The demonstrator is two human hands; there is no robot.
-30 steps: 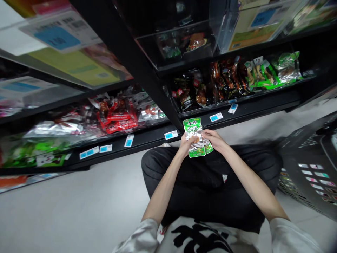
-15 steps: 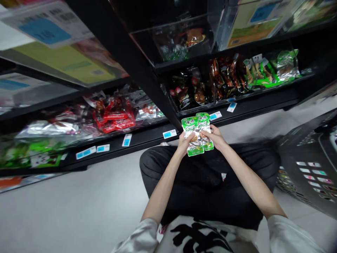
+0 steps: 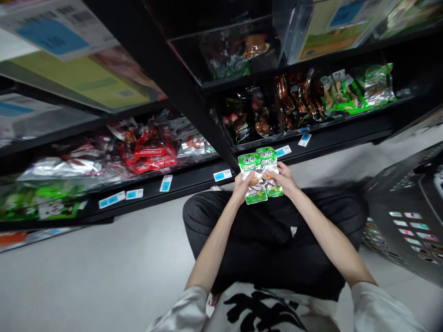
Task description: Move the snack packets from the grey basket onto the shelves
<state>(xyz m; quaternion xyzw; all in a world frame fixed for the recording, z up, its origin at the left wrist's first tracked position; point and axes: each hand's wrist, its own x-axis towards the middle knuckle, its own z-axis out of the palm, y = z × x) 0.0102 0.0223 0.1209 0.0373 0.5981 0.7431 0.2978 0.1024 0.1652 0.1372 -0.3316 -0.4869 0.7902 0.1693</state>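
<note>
I crouch in front of a black shop shelf and hold two green snack packets side by side above my knees. My left hand (image 3: 240, 186) grips the left green packet (image 3: 249, 167) at its side. My right hand (image 3: 284, 177) grips the right green packet (image 3: 268, 159), which partly overlaps the first. Both packets stand upright with their printed fronts toward me, just in front of the lower shelf edge (image 3: 194, 182).
The lower shelf holds red and silver packets (image 3: 148, 152) at left and dark and green packets (image 3: 304, 99) at right, with blue price tags (image 3: 222, 175) along the edge. A dark plastic basket (image 3: 408, 212) stands at my right. Pale floor (image 3: 86, 276) spreads to the left.
One second ago the packets were stacked with one front showing; now they are fanned into two side by side. My hands have risen slightly toward the shelf edge.
</note>
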